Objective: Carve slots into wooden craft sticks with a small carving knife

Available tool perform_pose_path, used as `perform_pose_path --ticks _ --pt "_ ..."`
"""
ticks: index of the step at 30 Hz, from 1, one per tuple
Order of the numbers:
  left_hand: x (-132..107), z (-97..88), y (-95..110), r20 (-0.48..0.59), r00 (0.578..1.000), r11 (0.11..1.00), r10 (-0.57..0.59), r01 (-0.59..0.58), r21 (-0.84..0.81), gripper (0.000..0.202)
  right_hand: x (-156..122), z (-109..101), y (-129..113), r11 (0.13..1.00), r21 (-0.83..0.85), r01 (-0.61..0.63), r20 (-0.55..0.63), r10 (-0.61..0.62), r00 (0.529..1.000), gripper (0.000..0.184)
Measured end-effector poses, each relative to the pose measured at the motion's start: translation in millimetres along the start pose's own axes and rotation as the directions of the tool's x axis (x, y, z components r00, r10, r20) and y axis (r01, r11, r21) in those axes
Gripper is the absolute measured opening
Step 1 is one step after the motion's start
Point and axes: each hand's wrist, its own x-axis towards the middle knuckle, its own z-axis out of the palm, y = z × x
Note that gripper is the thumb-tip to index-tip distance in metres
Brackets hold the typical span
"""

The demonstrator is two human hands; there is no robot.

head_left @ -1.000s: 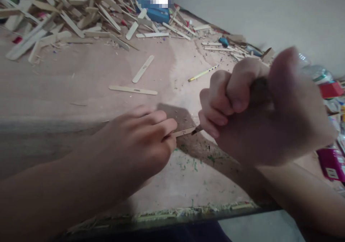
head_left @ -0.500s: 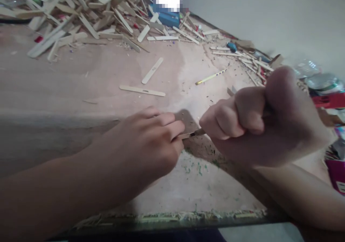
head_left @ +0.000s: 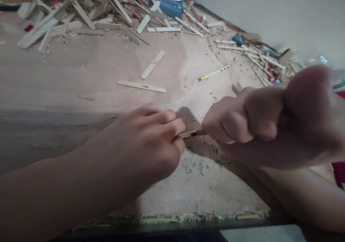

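Observation:
My left hand (head_left: 153,141) lies closed over a wooden craft stick (head_left: 185,134), pinning it to the table near the front edge. Only a short end of the stick shows past the thumb and index finger. To its right, my right hand (head_left: 245,123) is a tight fist, thumb side raised. From the lower side of this fist comes a thin blade-like tool (head_left: 200,131), mostly hidden, its dark tip touching the stick. Two more craft sticks, one slanted (head_left: 152,65) and one nearly level (head_left: 141,86), lie beyond my left hand, each with a dark mark mid-length.
A heap of craft sticks (head_left: 88,12) covers the back left, beside a blue object (head_left: 169,8). A yellow pencil (head_left: 215,72) lies right of centre. A small flat grey piece (head_left: 236,88) shows behind my right fist. Shavings and green crumbs (head_left: 198,166) litter the table (head_left: 172,195).
My right fist has shifted to the right and appears larger. My left hand stays on the stick almost unmoved. The whole view has tilted slightly downward.

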Motion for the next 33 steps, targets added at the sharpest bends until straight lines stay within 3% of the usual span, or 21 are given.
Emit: perform_pose_path --ticks 3,4,7,11,16,21,25,33 --pt "-1 -6.8 -1 0.001 1.000 1.000 0.030 -0.030 -0.004 0.018 -7 3 7 0.994 0.062 0.089 0.042 -0.092 0.995 0.093" --pt "1 -8.3 -1 0.009 1.000 1.000 0.030 -0.030 -0.009 0.018 -9 4 8 0.995 0.060 0.077 0.064 -0.081 0.995 0.091" --pt "9 -9.9 -1 0.034 0.999 1.000 0.016 -0.015 -0.024 0.021 -12 2 4 0.998 -0.002 0.062 -0.046 -0.062 0.997 0.086" --pt "16 -8.6 1 0.038 0.999 0.999 0.002 0.000 -0.041 0.024 -12 -13 -8 0.986 -0.161 -0.035 0.104 0.052 0.993 0.083" --pt "7 -9.9 0 0.037 0.999 1.000 -0.007 0.008 -0.028 0.020 -16 -21 -9 0.989 -0.118 -0.094 0.086 0.105 0.991 0.088" --pt "5 -5.2 -4 -0.014 0.998 0.998 0.065 -0.065 0.008 0.026 -9 -11 0 0.997 0.068 0.028 -0.024 -0.027 0.999 0.071" --pt "14 3.5 -4 -0.049 0.996 0.995 0.077 -0.074 0.064 0.032 -5 -3 2 0.989 0.127 0.070 -0.052 -0.064 0.997 0.070" --pt "15 -2.1 -6 -0.075 0.991 0.992 0.110 -0.104 0.075 0.032 -17 5 8 0.995 -0.003 0.102 -0.031 -0.102 0.994 0.078"
